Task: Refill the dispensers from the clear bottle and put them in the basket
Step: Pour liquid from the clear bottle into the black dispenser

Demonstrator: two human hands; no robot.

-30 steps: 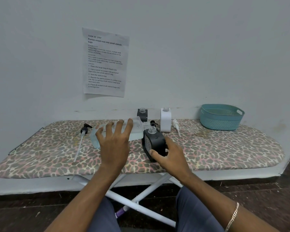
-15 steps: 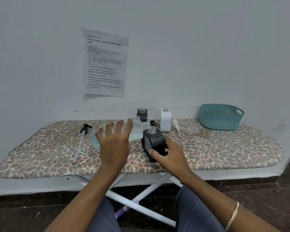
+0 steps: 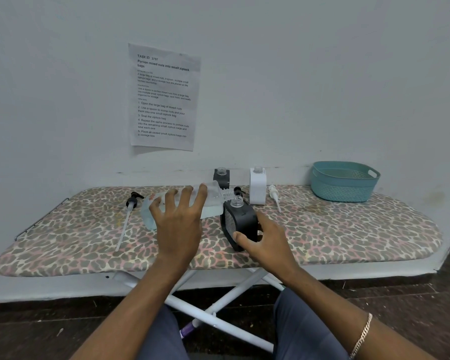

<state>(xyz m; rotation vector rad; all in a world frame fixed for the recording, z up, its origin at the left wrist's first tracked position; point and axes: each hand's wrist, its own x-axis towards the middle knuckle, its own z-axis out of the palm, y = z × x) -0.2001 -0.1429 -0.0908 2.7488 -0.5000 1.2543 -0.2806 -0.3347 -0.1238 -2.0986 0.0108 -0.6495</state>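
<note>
My left hand (image 3: 178,224) grips the clear bottle (image 3: 213,197), tipped on its side with its threaded mouth over the open neck of a black dispenser (image 3: 238,220). My right hand (image 3: 264,242) holds that black dispenser upright from its right side. Behind them stand a second black dispenser (image 3: 222,177) and a white dispenser (image 3: 257,185), both without pumps. The teal basket (image 3: 344,181) sits at the far right of the leopard-print ironing board (image 3: 348,237).
A black pump with a long tube (image 3: 130,214) lies left of the bottle. A white pump (image 3: 274,196) lies right of the white dispenser, and another black pump head (image 3: 239,190) peeks out behind the near dispenser. A paper sheet (image 3: 164,97) hangs on the wall.
</note>
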